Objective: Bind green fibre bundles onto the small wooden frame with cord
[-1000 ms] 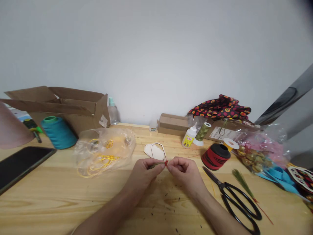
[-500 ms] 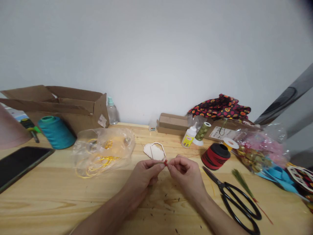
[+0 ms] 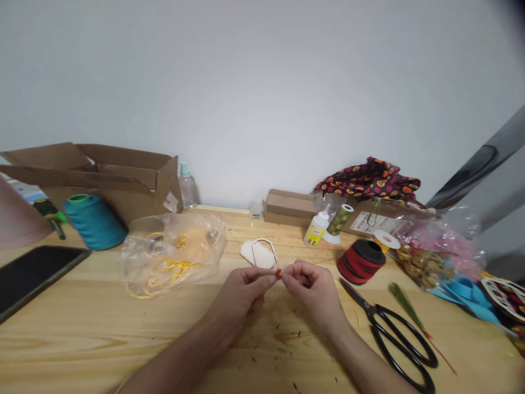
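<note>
Near the middle of the table, my left hand (image 3: 250,287) pinches a small red knotted piece of cord (image 3: 278,273) between thumb and forefinger. From the other side, my right hand (image 3: 309,287) has its thumb and fingertips closed against the same red piece, other fingers curled in. Fine detail of the cord is too small to make out. Just behind my hands lies a pale, flat cut-out shape (image 3: 253,255) with an open half. To the right rest black-handled scissors (image 3: 371,311), a green thread tassel (image 3: 406,303) with a red tie, and a red-and-black spool (image 3: 361,264).
A plastic bag of yellow cord (image 3: 164,268), a teal thread cone (image 3: 93,223), a phone (image 3: 35,276) and a cardboard box (image 3: 123,186) stand left. A glue bottle (image 3: 315,230), green spool (image 3: 340,220) and bag of gold pieces (image 3: 426,262) sit right. Dark scraps dot the front.
The red piece between my fingertips has turned slightly and shows more like a small loop. Both hands stay in nearly the same place.
</note>
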A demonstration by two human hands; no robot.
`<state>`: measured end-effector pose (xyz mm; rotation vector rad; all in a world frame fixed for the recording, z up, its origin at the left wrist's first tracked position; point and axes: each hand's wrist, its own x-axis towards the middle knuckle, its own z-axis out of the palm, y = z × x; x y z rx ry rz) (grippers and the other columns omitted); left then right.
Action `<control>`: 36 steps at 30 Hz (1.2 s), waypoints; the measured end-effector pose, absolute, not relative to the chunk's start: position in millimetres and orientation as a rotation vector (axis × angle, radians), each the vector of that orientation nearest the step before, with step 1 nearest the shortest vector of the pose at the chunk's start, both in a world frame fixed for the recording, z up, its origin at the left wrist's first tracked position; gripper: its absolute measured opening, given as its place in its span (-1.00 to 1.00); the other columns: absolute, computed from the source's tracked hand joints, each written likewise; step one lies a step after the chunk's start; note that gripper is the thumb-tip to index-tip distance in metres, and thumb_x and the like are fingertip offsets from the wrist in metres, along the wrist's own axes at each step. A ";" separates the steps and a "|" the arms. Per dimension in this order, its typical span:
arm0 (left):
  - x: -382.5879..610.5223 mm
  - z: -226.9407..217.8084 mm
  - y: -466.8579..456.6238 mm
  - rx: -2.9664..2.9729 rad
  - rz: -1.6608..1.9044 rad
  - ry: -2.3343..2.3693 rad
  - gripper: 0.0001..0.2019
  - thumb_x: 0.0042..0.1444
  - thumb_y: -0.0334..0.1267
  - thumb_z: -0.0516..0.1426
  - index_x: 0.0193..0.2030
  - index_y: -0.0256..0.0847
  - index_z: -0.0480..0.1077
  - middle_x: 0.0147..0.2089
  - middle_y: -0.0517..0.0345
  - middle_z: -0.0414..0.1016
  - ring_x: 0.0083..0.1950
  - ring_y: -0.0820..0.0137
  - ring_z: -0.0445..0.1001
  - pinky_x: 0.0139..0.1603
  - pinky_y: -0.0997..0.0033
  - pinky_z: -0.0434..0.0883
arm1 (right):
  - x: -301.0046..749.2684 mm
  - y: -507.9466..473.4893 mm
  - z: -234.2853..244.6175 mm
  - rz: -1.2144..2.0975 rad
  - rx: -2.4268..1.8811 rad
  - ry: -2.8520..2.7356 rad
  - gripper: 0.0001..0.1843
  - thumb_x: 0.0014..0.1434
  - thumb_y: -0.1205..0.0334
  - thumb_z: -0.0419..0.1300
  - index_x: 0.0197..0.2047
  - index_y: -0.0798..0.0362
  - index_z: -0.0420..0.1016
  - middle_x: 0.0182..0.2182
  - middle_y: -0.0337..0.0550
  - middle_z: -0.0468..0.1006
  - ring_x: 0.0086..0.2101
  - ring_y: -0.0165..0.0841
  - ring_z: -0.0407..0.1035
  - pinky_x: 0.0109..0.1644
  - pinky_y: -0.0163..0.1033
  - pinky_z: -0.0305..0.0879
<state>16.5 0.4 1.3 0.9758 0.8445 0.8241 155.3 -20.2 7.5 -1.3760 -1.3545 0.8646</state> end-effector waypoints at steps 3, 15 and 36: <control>17.2 1.9 0.9 0.971 0.823 0.853 -0.78 -0.16 -0.21 0.19 -0.42 -0.34 0.48 -0.71 0.41 -0.01 -0.68 0.66 -0.14 -0.67 0.56 -0.22 | 155.4 -19.9 8.4 0.922 -1.390 -1.311 -0.84 -0.15 0.22 0.14 -0.62 0.15 0.37 -0.72 -0.36 0.12 -0.65 -0.54 -0.05 -0.61 -0.40 -0.12; 17.0 2.6 1.2 0.955 0.808 0.804 -0.77 -0.20 -0.15 0.20 -0.54 -0.33 0.43 -0.68 0.41 -0.07 -0.64 0.62 -0.20 -0.65 0.55 -0.22 | 156.8 -20.5 6.8 0.567 -1.344 -1.540 -0.94 -0.08 0.32 0.12 -0.54 0.09 0.39 -0.65 -0.31 0.21 -0.62 -0.52 0.04 -0.62 -0.41 -0.05; 18.2 3.5 0.4 0.949 0.778 0.824 -0.75 -0.23 -0.13 0.21 -0.61 -0.31 0.35 -0.71 0.44 -0.09 -0.67 0.64 -0.20 -0.66 0.53 -0.25 | 158.5 -18.0 5.0 0.877 -1.393 -1.403 -0.86 -0.07 0.23 0.13 -0.52 0.13 0.42 -0.69 -0.32 0.28 -0.65 -0.53 0.04 -0.60 -0.40 -0.02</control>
